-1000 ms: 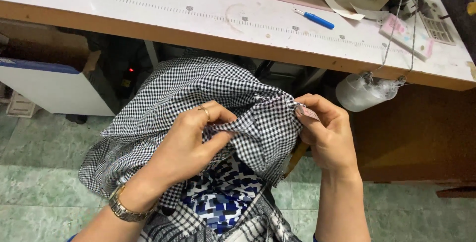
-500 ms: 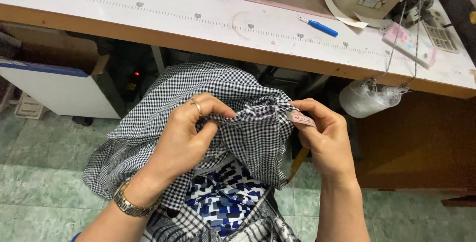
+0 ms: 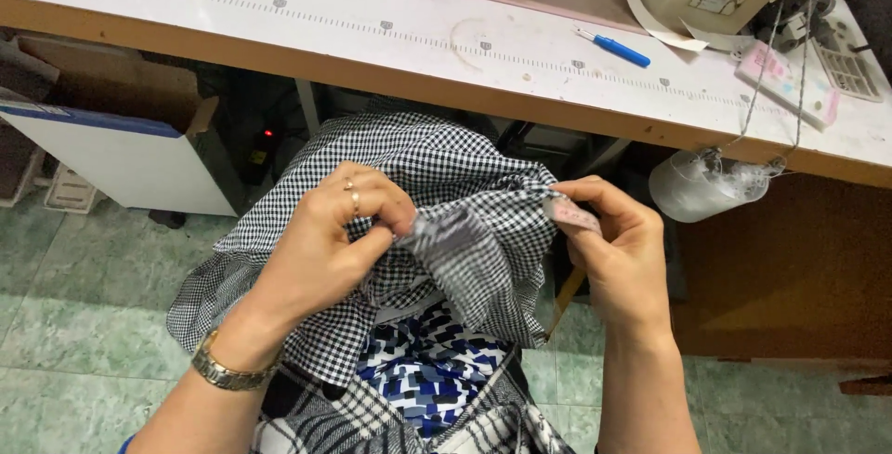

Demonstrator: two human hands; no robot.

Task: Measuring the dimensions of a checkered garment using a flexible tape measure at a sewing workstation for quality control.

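Checked cloth (image 3: 446, 184) bunched between both hands, left hand (image 3: 334, 240) fingers pinching it, right hand (image 3: 623, 254) seemingly pinching a pink tag (image 3: 573, 215)

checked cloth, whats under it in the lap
Below the checked cloth, a blue and white patterned fabric shows in the lap. How far it runs beneath is covered by the cloth and the left hand.

The checked cloth (image 3: 446, 194) is thin woven fabric, matt and crumpled, black and white. The worktop (image 3: 279, 36) has a smooth white laminate face, scuffed, with a bare wood edge. The wristwatch (image 3: 223, 372) is shiny metal. The floor (image 3: 84, 324) is glossy green marbled tile. The blue pen (image 3: 618, 48) looks like smooth plastic.
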